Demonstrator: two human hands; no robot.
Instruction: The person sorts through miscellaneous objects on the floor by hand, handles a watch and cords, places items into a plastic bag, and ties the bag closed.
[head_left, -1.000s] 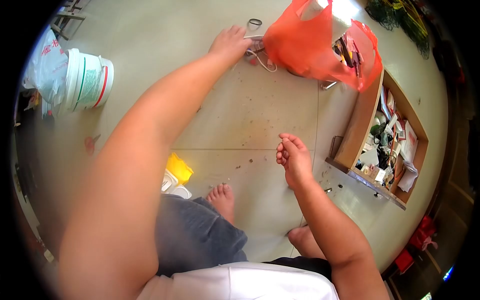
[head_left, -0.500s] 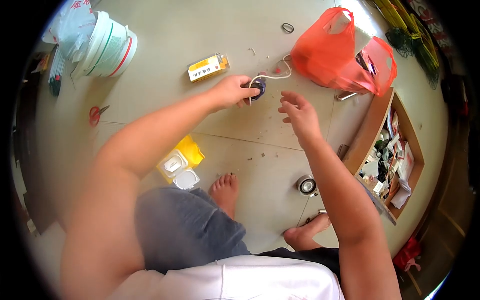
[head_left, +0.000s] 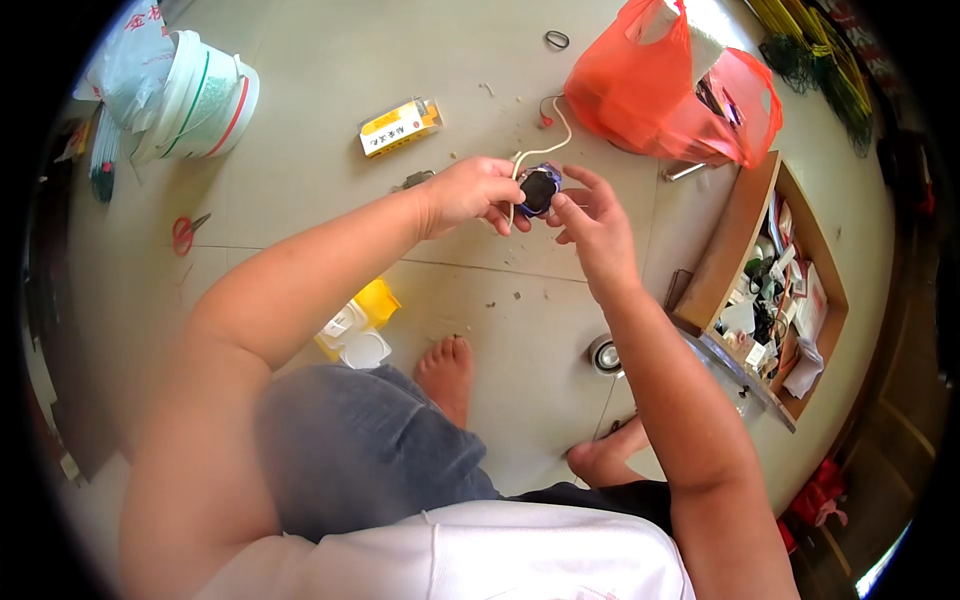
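Observation:
A small device with a black face and a purple-blue rim (head_left: 539, 189), perhaps a watch, is held up above the floor between my two hands. My left hand (head_left: 472, 193) grips its left edge, with thumb and fingers closed. On the opposite edge, my right hand (head_left: 598, 222) has its thumb and fingers around the rim. A white cord (head_left: 562, 128) runs from beside my left fingers up toward the red bag; whether it joins the device is unclear. Just beyond my left hand lies a yellow and white box (head_left: 400, 127).
A red plastic bag (head_left: 625, 95) and a wooden drawer full of clutter (head_left: 735, 245) are on the right. At left are a white bucket (head_left: 215, 105) and red-handled scissors (head_left: 183, 235). A yellow wipes pack (head_left: 378, 302) and a tape roll (head_left: 604, 354) lie near my feet.
My right hand has come up and closed on the device's right edge. My left hand has brought the device slightly right and turned its black face into view.

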